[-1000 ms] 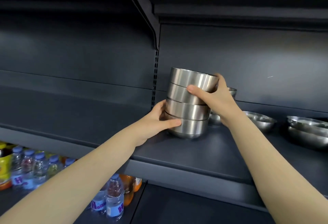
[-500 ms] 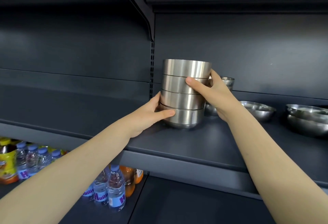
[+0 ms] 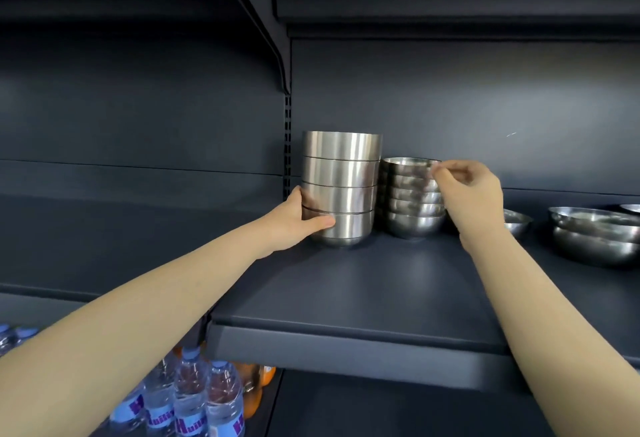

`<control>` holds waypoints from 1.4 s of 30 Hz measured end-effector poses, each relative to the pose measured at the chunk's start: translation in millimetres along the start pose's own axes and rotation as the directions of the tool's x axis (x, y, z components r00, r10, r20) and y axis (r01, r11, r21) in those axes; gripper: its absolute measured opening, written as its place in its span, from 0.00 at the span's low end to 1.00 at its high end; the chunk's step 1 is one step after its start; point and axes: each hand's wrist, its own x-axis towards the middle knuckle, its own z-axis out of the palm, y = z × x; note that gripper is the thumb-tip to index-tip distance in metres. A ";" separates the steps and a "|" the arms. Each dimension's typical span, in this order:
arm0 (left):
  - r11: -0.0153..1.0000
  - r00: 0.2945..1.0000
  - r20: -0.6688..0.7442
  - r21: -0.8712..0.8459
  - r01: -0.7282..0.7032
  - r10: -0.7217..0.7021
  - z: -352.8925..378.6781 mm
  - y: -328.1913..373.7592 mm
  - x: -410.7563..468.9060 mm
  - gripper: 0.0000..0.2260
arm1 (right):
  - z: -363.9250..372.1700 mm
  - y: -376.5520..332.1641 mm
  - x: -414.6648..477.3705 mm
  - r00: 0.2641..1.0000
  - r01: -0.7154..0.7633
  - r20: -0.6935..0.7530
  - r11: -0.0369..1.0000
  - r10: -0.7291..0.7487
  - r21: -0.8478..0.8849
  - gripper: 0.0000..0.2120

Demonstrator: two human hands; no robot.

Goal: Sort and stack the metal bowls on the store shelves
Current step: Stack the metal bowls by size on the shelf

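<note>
A tall stack of several brushed steel bowls (image 3: 343, 190) stands on the dark shelf (image 3: 363, 284) close to the back wall. My left hand (image 3: 301, 221) wraps around its lowest bowls from the left side. Right beside it, touching or nearly so, sits a shorter stack of shinier small bowls (image 3: 408, 208). My right hand (image 3: 474, 194) is at this stack's top right, its thumb and fingertips pinched together on the top bowl's rim.
A shallow steel bowl (image 3: 517, 221) lies behind my right wrist, and larger nested bowls (image 3: 595, 235) sit at the far right. Water bottles (image 3: 194, 402) and orange bottles (image 3: 256, 391) fill the lower shelf on the left. A shelf bracket (image 3: 277, 55) slants overhead.
The tall stack has been set upright further back on the shelf. My right hand left it and moved right to the small stack's rim. My left hand stays on the tall stack.
</note>
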 end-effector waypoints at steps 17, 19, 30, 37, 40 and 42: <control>1.000 1.000 -0.020 0.008 0.006 -0.006 -5.6 -23.5 41.4 0.44 | -30.4 34.4 6.6 0.977 -0.213 -0.126 0.864 0.174 -0.455 0.31; 1.000 1.000 -0.021 0.012 0.020 -0.019 -7.0 -25.1 45.0 0.46 | -37.2 36.9 2.7 0.974 -0.222 -0.154 0.841 0.167 -0.494 0.29; 0.990 0.990 -0.073 0.057 0.126 -0.122 0.4 -21.9 46.4 0.33 | -131.6 50.4 -3.2 0.943 -0.310 -0.303 0.705 0.140 -0.638 0.32; 0.948 0.948 -0.055 0.050 0.315 -0.312 20.7 2.7 23.8 0.35 | -179.8 66.3 28.2 0.933 -0.359 -0.237 0.689 0.269 -0.630 0.52; 0.937 0.937 -0.091 0.068 0.343 -0.337 37.9 20.0 9.9 0.37 | -192.5 76.5 45.6 0.941 -0.328 -0.127 0.759 0.312 -0.563 0.58; 0.933 0.933 -0.096 0.064 0.353 -0.347 53.2 35.1 1.5 0.36 | -197.5 81.6 55.9 0.938 -0.317 -0.057 0.783 0.341 -0.535 0.60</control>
